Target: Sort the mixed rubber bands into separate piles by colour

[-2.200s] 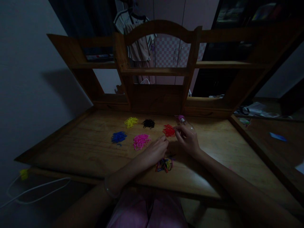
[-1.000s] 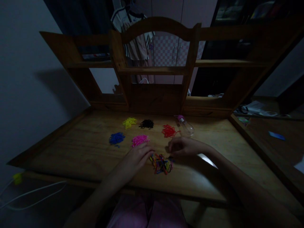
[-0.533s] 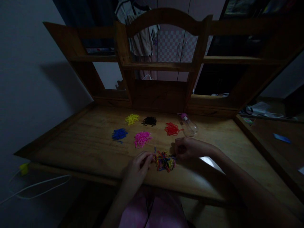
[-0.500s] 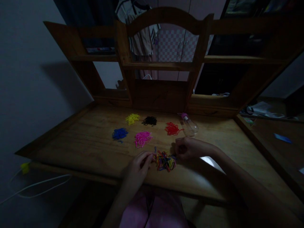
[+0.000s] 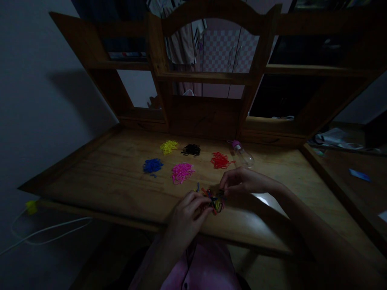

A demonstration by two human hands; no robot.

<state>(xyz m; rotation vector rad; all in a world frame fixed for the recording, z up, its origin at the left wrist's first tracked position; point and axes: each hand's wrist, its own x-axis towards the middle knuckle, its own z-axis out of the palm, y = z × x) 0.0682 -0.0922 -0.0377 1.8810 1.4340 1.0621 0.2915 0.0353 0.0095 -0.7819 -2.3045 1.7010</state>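
On the wooden desk, near its front edge, lies a mixed pile of thin coloured loops (image 5: 218, 205), perhaps paper clips or pins. My left hand (image 5: 189, 211) reaches over the pile's left side, thumb and fingertips pinched among the pieces. At its upper right, my right hand (image 5: 243, 181) has thumb and forefinger close together by dark pieces. What either pinch holds is too small and dim to tell. Beyond are sorted heaps: a pink heap (image 5: 182, 173), a red heap (image 5: 220, 160), a blue heap (image 5: 152, 165), a black heap (image 5: 191, 150) and a yellow heap (image 5: 169, 147).
A clear bulb-shaped bottle (image 5: 246, 159) with a purple cap lies behind my right hand. A wooden shelf unit (image 5: 205, 78) rises at the desk's back. One small blue piece (image 5: 198, 187) lies apart, above the mixed pile. A white cable (image 5: 54, 233) hangs at the left.
My right hand has come from the red heap to the mixed pile. My left hand moved left, then back right over the pile. The view has tilted down a little.
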